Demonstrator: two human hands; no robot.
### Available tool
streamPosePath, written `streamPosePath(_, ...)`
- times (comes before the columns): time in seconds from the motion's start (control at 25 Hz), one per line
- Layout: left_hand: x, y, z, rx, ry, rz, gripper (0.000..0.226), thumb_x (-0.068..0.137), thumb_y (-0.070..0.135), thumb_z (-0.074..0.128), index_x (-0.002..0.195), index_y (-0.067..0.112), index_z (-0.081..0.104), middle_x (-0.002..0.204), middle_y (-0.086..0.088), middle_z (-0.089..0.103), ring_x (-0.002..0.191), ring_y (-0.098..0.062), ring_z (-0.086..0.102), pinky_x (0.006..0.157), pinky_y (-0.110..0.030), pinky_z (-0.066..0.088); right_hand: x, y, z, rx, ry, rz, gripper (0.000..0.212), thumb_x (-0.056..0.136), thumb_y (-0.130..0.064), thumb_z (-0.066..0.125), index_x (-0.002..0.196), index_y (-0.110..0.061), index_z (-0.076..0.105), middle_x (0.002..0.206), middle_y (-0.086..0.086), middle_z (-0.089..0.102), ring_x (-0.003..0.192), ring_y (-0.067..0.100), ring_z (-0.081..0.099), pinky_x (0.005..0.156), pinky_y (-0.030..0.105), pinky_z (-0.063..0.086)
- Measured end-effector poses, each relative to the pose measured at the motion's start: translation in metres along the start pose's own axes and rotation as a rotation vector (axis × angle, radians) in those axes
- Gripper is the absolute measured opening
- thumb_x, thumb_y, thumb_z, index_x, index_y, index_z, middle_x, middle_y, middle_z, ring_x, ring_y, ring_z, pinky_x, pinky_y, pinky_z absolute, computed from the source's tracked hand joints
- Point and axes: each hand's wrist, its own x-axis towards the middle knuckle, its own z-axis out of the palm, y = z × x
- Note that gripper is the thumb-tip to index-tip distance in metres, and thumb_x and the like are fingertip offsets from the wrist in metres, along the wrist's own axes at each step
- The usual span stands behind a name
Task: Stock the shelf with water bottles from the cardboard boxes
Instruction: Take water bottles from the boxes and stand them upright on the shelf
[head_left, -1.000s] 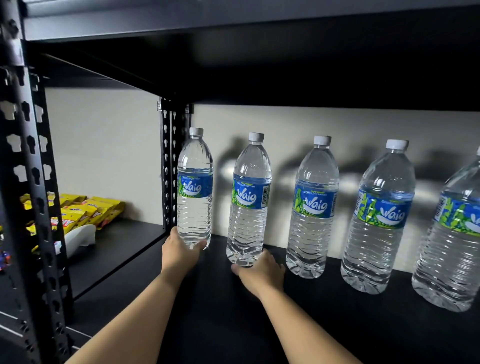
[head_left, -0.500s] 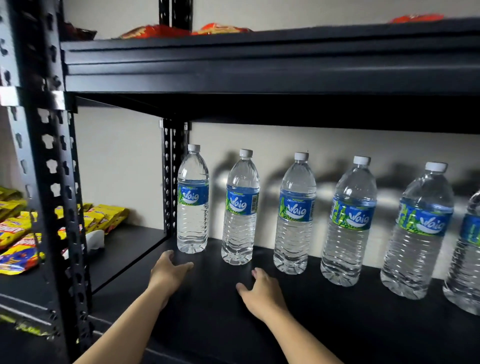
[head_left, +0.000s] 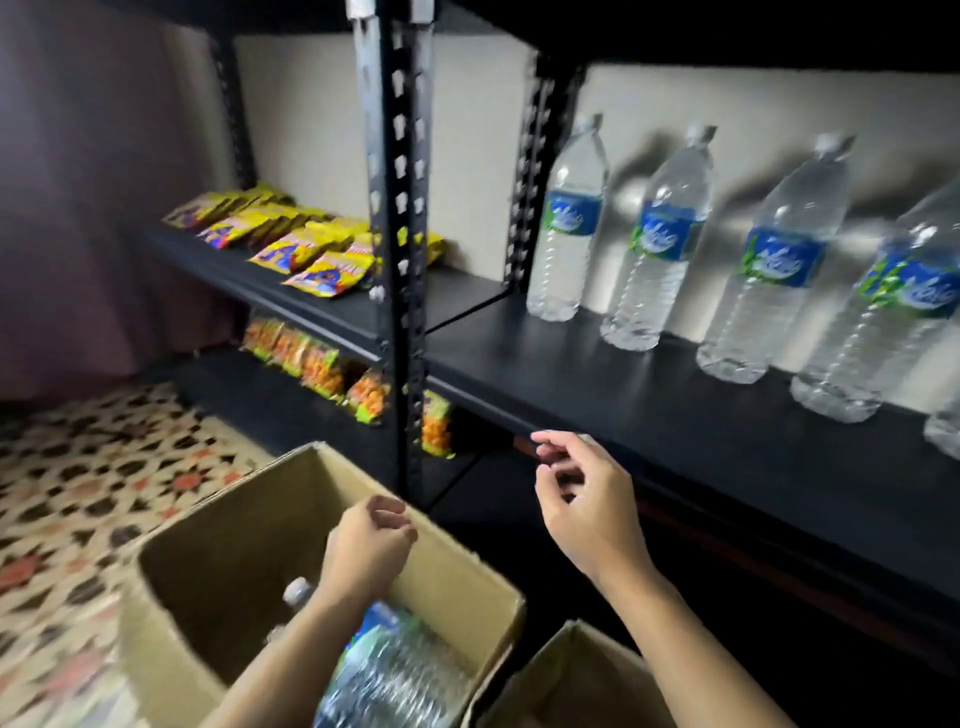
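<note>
Head view: nearest, an open cardboard box (head_left: 234, 561) holds water bottles (head_left: 395, 670) lying down, one white cap (head_left: 297, 591) showing beside the left forearm. A second box (head_left: 576, 680) sits to its right. The left hand (head_left: 363, 551) hovers over the first box, fingers loosely curled, empty. The right hand (head_left: 587, 514) hangs near the front edge of the shelf (head_left: 675, 415), fingers loosely bent, also empty. Far back, a row of bottles (head_left: 660, 239) stands along the wall. The step looks like fetching more stock: grip a bottle round its body, lift it clear of the box wall, and stand it upright in front of the row.
</note>
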Motion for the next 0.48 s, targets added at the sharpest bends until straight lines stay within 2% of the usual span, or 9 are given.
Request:
streamPosePath(0.08,-0.007,-0.042,-0.011,0.084,0.127,-0.153,0.021,0.076,0.02,0.068,0.096,0.018,0.062,0.09,0.0,0.069,0.09,-0.023,0.064,0.081,-0.032,0.052,-0.019,0.002,0.037,-0.167,-0.15,-0.016,0.029,0.084,-0.022,0.059,0.111,-0.032,0.065,0.103,-0.017,0.059,0.076,0.006,0.061,0.066,0.028,0.052)
streamPosePath(0.16,-0.002,-0.072,-0.016,0.144,0.172,-0.299,0.024,0.072,0.031,0.065,0.092,0.019,0.058,0.101,-0.008,0.068,0.097,-0.03,0.064,0.083,-0.035,0.052,-0.028,0.006,0.075,-0.243,-0.343,0.066,0.03,0.084,-0.029,0.062,0.115,-0.033,0.063,0.106,-0.014,0.059,0.083,0.008,0.061,0.074,0.033,0.054)
streamPosePath(0.2,0.002,-0.082,-0.015,0.187,0.18,-0.361,0.028,0.076,0.033,0.064,0.097,0.017,0.056,0.11,-0.012,0.063,0.107,-0.033,0.06,0.089,-0.036,0.049,-0.029,0.008,0.091,-0.225,-0.463,0.131,0.035,0.085,-0.033,0.063,0.12,-0.032,0.062,0.111,-0.011,0.059,0.093,0.011,0.061,0.084,0.035,0.053)
streamPosePath(0.28,0.015,-0.1,-0.009,0.233,0.252,-0.477,0.049,0.085,0.035,0.06,0.124,0.008,0.047,0.133,-0.016,0.049,0.127,-0.035,0.045,0.102,-0.038,0.038,-0.031,0.014,0.125,-0.252,-0.744,0.232,0.053,0.088,-0.041,0.062,0.138,-0.027,0.051,0.132,-0.002,0.055,0.12,0.017,0.053,0.103,0.033,0.043)
streamPosePath(0.36,0.018,-0.118,0.004,0.185,0.319,-0.669,0.063,0.087,0.033,0.061,0.138,0.005,0.037,0.145,-0.017,0.038,0.136,-0.034,0.035,0.109,-0.038,0.03,-0.036,0.024,0.161,-0.313,-0.972,0.296,0.069,0.088,-0.044,0.063,0.149,-0.024,0.037,0.15,0.005,0.043,0.138,0.022,0.04,0.11,0.03,0.034)
streamPosePath(0.48,0.022,-0.161,0.03,-0.04,0.347,-0.87,0.07,0.085,0.021,0.065,0.144,0.001,0.034,0.151,-0.021,0.031,0.142,-0.034,0.027,0.116,-0.036,0.018,-0.047,0.046,0.211,-0.347,-1.126,0.377,0.088,0.081,-0.044,0.07,0.154,-0.025,0.024,0.156,0.009,0.033,0.142,0.024,0.035,0.115,0.035,0.031)
